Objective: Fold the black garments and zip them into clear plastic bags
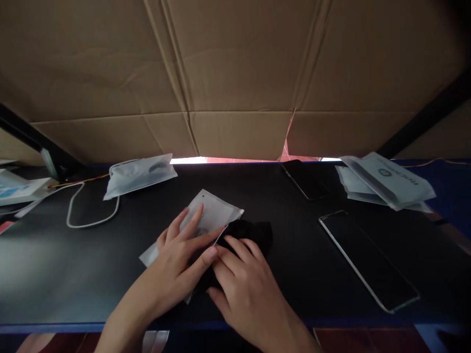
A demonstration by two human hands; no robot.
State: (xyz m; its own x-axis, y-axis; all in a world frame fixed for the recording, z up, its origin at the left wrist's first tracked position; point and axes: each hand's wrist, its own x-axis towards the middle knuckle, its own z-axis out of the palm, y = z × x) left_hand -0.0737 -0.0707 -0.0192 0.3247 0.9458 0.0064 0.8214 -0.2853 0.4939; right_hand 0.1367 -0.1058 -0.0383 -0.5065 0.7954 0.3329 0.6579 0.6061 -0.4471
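Observation:
A frosted plastic pouch (217, 210) lies tilted at the middle of the black tabletop. My left hand (176, 260) rests on it with the fingers spread, the palm side down. Against the pouch's right edge is a bundle of black cloth (259, 233). My right hand (243, 279) lies on this cloth, its fingers bent and pressed onto it, the thumb low at the left. The two hands touch near the pouch's edge. The lower part of the cloth is hidden under them.
Two dark phones (303, 179) (368, 260) lie to the right, near stacked printed pouches (390, 179). At the left are a filled pouch (142, 174), a white cable (88, 225) and a white box (25, 191). Cardboard (235, 63) stands behind the table (287, 304).

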